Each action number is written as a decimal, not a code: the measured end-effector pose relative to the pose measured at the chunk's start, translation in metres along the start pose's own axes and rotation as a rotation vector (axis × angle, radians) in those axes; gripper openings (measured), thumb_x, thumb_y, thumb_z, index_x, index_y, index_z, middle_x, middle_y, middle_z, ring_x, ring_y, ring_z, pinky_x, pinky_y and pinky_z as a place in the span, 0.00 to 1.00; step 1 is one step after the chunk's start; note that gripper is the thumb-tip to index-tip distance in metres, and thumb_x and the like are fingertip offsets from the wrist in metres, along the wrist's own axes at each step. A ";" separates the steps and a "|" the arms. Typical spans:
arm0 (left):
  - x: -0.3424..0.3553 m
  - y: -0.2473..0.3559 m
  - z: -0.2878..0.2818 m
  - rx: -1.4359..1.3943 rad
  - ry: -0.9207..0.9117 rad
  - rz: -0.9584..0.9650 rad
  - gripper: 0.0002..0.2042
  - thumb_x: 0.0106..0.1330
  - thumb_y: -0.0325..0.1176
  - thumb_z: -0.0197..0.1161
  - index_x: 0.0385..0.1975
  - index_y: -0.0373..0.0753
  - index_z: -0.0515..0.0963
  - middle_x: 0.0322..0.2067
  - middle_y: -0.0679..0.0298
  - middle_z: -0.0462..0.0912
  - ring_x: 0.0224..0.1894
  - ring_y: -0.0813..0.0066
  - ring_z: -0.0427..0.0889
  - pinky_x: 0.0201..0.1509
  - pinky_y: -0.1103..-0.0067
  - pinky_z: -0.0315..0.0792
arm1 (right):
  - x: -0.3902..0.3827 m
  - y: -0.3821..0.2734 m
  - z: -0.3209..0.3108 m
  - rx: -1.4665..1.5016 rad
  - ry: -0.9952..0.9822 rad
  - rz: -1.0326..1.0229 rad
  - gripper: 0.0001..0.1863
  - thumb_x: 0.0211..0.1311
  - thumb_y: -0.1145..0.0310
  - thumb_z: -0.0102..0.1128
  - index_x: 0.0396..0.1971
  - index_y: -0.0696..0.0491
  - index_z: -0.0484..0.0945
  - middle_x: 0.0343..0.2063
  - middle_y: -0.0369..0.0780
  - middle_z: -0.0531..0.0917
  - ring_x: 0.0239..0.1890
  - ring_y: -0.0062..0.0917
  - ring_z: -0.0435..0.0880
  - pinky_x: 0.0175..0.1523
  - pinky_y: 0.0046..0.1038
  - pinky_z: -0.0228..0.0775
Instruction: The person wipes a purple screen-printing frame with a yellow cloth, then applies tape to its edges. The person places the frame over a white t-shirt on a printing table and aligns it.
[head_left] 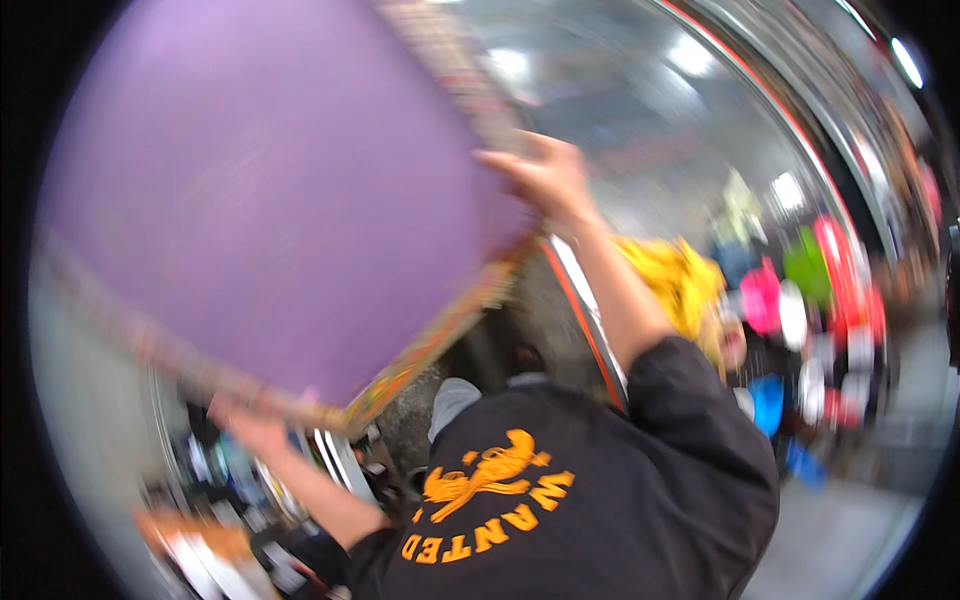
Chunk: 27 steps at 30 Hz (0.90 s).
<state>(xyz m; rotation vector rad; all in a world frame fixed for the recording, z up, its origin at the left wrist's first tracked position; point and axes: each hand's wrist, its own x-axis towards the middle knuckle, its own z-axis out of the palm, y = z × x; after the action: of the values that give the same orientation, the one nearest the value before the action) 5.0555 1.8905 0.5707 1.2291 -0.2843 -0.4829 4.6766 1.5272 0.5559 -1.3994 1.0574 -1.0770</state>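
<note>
You held a purple panel (280,200) with both hands, and it filled most of the upper left of the frame. Its flat face was turned toward the camera, and it stood tilted, with one corner pointing down near the lower middle. A patterned border (405,375) ran around the purple face.

Your right hand (548,175) gripped the panel's right edge, in the upper middle of the frame. The thumb pointed left over the edge, so the panel lay to the left of this hand. Your left hand (250,425) gripped the lower edge, at the lower left, and the panel lay above it. The picture was blurred there, so I cannot tell how each finger was placed, or how far the fingers reached behind the border.

Your black shirt (620,500) with an orange print covered the lower middle. To the right of your right forearm there was a yellow cloth (675,285), and farther right a pink thing (762,298) and a blue thing (767,405), too blurred to name. A shiny dark surface (640,110) stretched across the upper right.
</note>
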 end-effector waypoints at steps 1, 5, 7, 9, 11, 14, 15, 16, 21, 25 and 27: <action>0.006 0.014 -0.003 -0.053 0.009 0.006 0.43 0.72 0.69 0.46 0.76 0.42 0.51 0.71 0.51 0.61 0.71 0.51 0.64 0.75 0.53 0.60 | 0.001 0.012 0.014 0.008 -0.002 0.025 0.41 0.45 0.46 0.82 0.51 0.65 0.81 0.23 0.36 0.84 0.25 0.17 0.83 0.30 0.23 0.75; 0.046 0.020 0.023 0.333 0.138 0.221 0.44 0.71 0.63 0.56 0.75 0.36 0.54 0.74 0.51 0.56 0.74 0.50 0.60 0.74 0.53 0.61 | 0.029 0.049 0.038 -0.028 0.035 -0.145 0.34 0.38 0.38 0.82 0.27 0.57 0.87 0.18 0.41 0.84 0.24 0.27 0.85 0.33 0.29 0.75; 0.065 0.033 0.026 0.334 0.044 0.123 0.42 0.70 0.59 0.60 0.73 0.34 0.58 0.71 0.50 0.61 0.71 0.50 0.64 0.71 0.53 0.64 | 0.037 0.060 0.046 -0.201 0.109 -0.203 0.38 0.38 0.32 0.78 0.29 0.57 0.87 0.20 0.42 0.85 0.27 0.31 0.87 0.37 0.29 0.77; 0.089 0.012 0.007 0.313 -0.007 0.049 0.39 0.68 0.55 0.64 0.71 0.33 0.62 0.68 0.50 0.65 0.68 0.51 0.68 0.69 0.53 0.67 | 0.031 0.073 0.047 -0.194 0.172 -0.223 0.39 0.40 0.30 0.76 0.35 0.55 0.88 0.21 0.43 0.86 0.27 0.30 0.88 0.39 0.28 0.79; 0.136 -0.021 -0.018 0.284 -0.029 0.034 0.37 0.66 0.49 0.68 0.68 0.32 0.66 0.64 0.51 0.70 0.64 0.52 0.72 0.66 0.54 0.70 | 0.032 0.071 0.043 -0.124 0.151 -0.147 0.36 0.45 0.34 0.75 0.36 0.56 0.88 0.22 0.42 0.86 0.25 0.29 0.87 0.39 0.29 0.79; 0.144 -0.046 0.008 0.251 -0.061 0.061 0.32 0.62 0.44 0.68 0.62 0.30 0.72 0.60 0.53 0.74 0.58 0.56 0.76 0.62 0.58 0.72 | 0.049 0.070 0.040 0.105 0.313 -0.323 0.21 0.65 0.49 0.69 0.41 0.55 0.85 0.35 0.38 0.87 0.39 0.23 0.86 0.48 0.33 0.80; 0.152 -0.050 0.016 0.227 -0.065 0.009 0.31 0.60 0.42 0.69 0.61 0.32 0.72 0.58 0.54 0.75 0.56 0.59 0.77 0.60 0.60 0.73 | 0.056 0.078 0.027 0.107 0.390 -0.277 0.25 0.66 0.50 0.67 0.50 0.55 0.81 0.44 0.42 0.85 0.50 0.25 0.83 0.54 0.33 0.78; 0.157 -0.055 0.011 0.178 -0.069 0.000 0.31 0.60 0.41 0.69 0.61 0.32 0.72 0.57 0.54 0.76 0.55 0.59 0.78 0.60 0.60 0.74 | 0.050 0.071 0.009 0.181 0.348 -0.193 0.32 0.65 0.48 0.68 0.58 0.59 0.75 0.50 0.46 0.83 0.53 0.30 0.82 0.57 0.33 0.77; 0.171 -0.064 0.033 0.082 -0.118 0.039 0.29 0.59 0.40 0.71 0.58 0.31 0.74 0.53 0.55 0.77 0.53 0.61 0.78 0.57 0.62 0.75 | -0.034 0.171 -0.134 -0.746 1.163 0.412 0.62 0.48 0.32 0.71 0.70 0.64 0.56 0.66 0.60 0.65 0.63 0.47 0.74 0.65 0.44 0.70; 0.145 -0.065 0.037 0.047 -0.091 0.065 0.29 0.58 0.39 0.72 0.57 0.30 0.74 0.52 0.56 0.77 0.52 0.62 0.78 0.56 0.63 0.75 | -0.143 0.217 -0.168 -0.800 1.134 1.103 0.66 0.44 0.28 0.71 0.70 0.64 0.55 0.66 0.60 0.67 0.62 0.51 0.77 0.62 0.46 0.73; 0.143 -0.062 0.047 0.066 -0.122 0.059 0.29 0.57 0.39 0.72 0.57 0.30 0.74 0.51 0.56 0.77 0.52 0.63 0.78 0.55 0.63 0.75 | -0.161 0.246 -0.177 -0.802 1.040 1.016 0.49 0.47 0.37 0.73 0.58 0.62 0.71 0.55 0.55 0.80 0.55 0.47 0.82 0.57 0.42 0.76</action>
<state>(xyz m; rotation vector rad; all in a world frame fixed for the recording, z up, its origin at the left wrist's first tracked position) 5.1452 1.7640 0.5199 1.2543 -0.4419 -0.5011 4.4576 1.6278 0.3118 -0.4935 2.7701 -0.5266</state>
